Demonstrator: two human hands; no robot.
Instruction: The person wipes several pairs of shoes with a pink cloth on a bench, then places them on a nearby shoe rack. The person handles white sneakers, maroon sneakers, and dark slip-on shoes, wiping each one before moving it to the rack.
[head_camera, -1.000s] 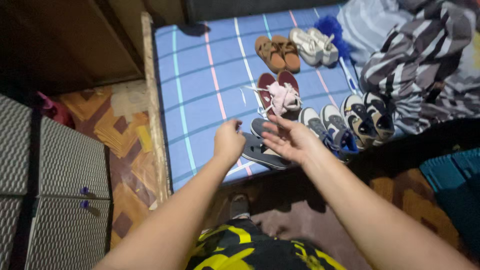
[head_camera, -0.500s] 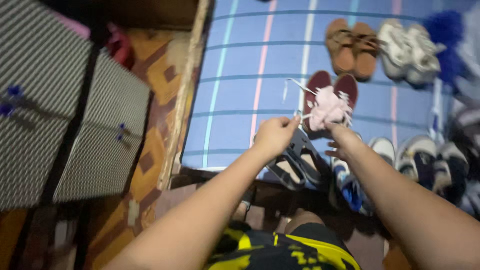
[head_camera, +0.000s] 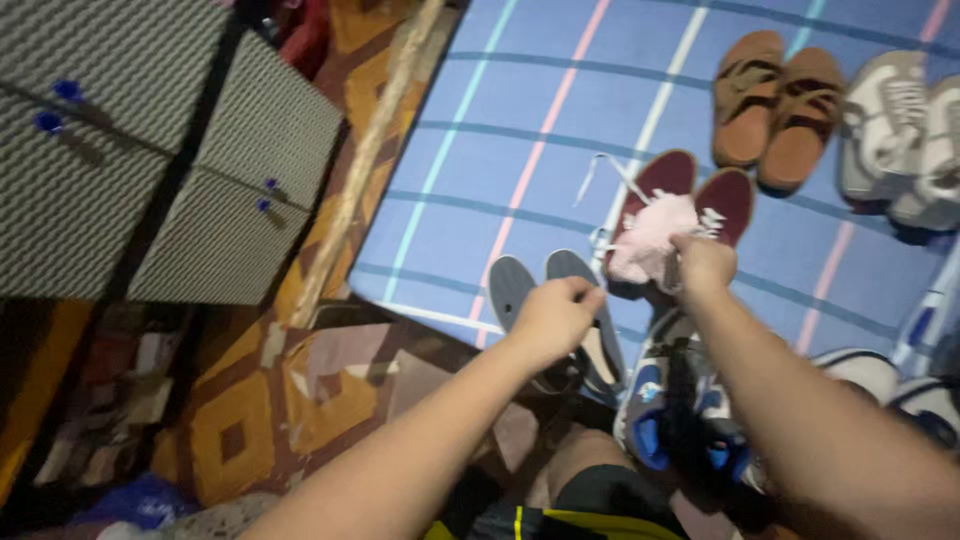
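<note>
Down from the head camera, both hands work over the maroon shoes (head_camera: 690, 190) on the blue checked mattress (head_camera: 520, 130). The left hand (head_camera: 555, 318) pinches a white lace (head_camera: 598, 240) taut between closed fingers, while the right hand (head_camera: 703, 262) grips the pink cloth (head_camera: 645, 235) stuffed into them, fingers curled tight, apparently steadying it.

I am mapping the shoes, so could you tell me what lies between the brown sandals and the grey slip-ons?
In the head view, the maroon shoes with a pink cloth on them lie between the brown sandals and the grey slip-ons.
</note>
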